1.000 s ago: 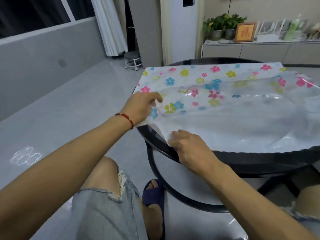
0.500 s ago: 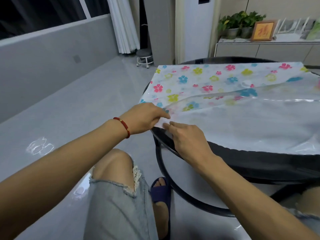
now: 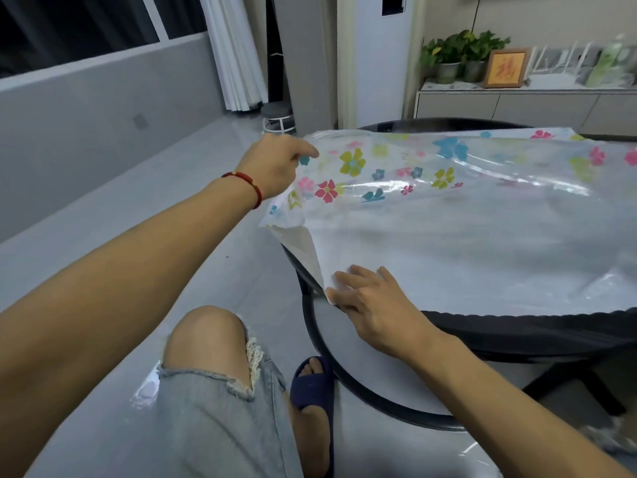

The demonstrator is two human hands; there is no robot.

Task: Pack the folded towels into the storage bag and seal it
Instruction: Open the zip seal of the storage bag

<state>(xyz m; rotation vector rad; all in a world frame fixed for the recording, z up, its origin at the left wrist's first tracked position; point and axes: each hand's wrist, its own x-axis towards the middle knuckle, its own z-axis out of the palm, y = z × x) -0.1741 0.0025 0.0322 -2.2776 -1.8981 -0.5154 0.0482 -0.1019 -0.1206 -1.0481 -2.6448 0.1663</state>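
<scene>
Lifting storage bag [image 3: 448,215] flap, left hand [image 3: 275,163] pinching, right hand [image 3: 372,301] pressing corner

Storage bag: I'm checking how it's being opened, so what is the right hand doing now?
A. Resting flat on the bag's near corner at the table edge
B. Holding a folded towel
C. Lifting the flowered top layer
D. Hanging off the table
A: the right hand lies with straight fingers on the near corner of the storage bag, while the left hand lifts the flowered layer.
</scene>
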